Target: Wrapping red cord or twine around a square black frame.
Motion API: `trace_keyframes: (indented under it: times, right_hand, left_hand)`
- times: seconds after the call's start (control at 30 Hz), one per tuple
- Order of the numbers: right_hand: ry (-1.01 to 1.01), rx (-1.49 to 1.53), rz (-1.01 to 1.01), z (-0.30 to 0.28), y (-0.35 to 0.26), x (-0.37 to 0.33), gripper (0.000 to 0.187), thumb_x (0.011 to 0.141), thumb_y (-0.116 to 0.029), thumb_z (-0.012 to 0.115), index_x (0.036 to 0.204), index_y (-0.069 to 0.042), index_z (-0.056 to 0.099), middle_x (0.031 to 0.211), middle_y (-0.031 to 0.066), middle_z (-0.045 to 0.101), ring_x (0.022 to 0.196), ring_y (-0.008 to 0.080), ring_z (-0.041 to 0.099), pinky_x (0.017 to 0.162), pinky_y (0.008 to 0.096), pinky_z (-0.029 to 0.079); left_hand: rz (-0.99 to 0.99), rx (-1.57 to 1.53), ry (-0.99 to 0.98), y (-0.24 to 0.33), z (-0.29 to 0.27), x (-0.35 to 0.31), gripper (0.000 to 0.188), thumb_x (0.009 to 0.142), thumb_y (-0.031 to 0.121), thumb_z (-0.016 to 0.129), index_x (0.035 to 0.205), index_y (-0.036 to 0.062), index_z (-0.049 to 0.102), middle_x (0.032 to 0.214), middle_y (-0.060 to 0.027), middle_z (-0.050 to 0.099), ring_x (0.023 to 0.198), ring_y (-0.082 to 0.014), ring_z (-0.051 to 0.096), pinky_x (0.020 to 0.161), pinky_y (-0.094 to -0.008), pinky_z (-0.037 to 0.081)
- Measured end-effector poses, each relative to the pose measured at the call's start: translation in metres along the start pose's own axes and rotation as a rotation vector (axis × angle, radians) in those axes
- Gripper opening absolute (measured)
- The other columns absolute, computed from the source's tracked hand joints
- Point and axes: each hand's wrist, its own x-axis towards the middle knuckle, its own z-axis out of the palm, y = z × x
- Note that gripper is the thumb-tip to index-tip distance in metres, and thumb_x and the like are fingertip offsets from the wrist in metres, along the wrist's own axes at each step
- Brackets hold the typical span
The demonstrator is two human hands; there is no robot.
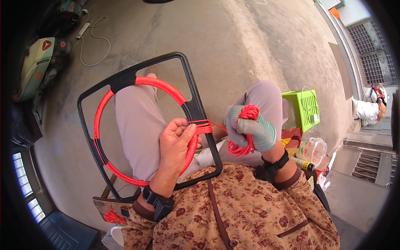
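Note:
A black square frame with a round inner ring (pixel 189 79) rests tilted across my lap. Red cord (pixel 166 86) is wound tightly round much of the ring, with black stretches left bare. My bare left hand (pixel 177 139) pinches the ring at its right side, thumb on the red wraps (pixel 203 127) that also pass round the frame's right bar. My right hand (pixel 256 129), in a grey-green knit glove, is closed round a bundle of red cord (pixel 249 112). From that bundle a strand runs left to the wraps.
A green plastic stool (pixel 303 109) stands right of my knee, with bags and a yellow can (pixel 303 163) near it. At lower left another red cord bundle (pixel 113 216) hangs by a wooden board (pixel 110 207). A scooter (pixel 37 68) and white cable (pixel 109 46) are at far left.

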Motion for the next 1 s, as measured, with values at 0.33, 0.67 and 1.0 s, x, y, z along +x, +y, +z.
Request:
trace_keyframes:
  times: [0.33,0.67,1.0]
  right_hand:
    - [0.46,0.033,-0.115,-0.029,-0.01,-0.012,0.035,0.09,-0.036,0.058,0.088,-0.002,0.057,0.071,0.0085,0.06,0.046,0.0133,0.05,0.046,0.024,0.044]
    - [0.989,0.553,-0.572,-0.279,0.003,-0.127,0.024,0.097,-0.029,0.05,0.089,-0.006,0.052,0.066,-0.0036,0.046,0.053,0.0052,0.043,0.049,0.0207,0.038]
    - [0.876,0.258,-0.401,-0.37,-0.022,-0.241,0.036,0.091,-0.04,0.052,0.1,-0.006,0.059,0.1,0.0114,0.065,0.09,0.0271,0.062,0.082,0.0402,0.05]
  left_hand:
    - [0.015,-0.054,-0.007,0.001,0.0,0.002,0.01,0.091,0.011,0.058,0.09,0.003,0.053,0.074,-0.0075,0.062,0.057,-0.0129,0.062,0.05,-0.0243,0.054]
    - [-0.078,-0.076,-0.087,-0.005,0.002,-0.001,0.008,0.092,0.009,0.056,0.087,0.0045,0.05,0.074,-0.0103,0.063,0.056,-0.0179,0.063,0.05,-0.0285,0.054]
    - [-0.094,-0.124,-0.079,-0.002,-0.003,0.003,0.005,0.093,0.01,0.053,0.092,0.0053,0.051,0.079,-0.01,0.063,0.063,-0.0169,0.063,0.053,-0.0292,0.054]
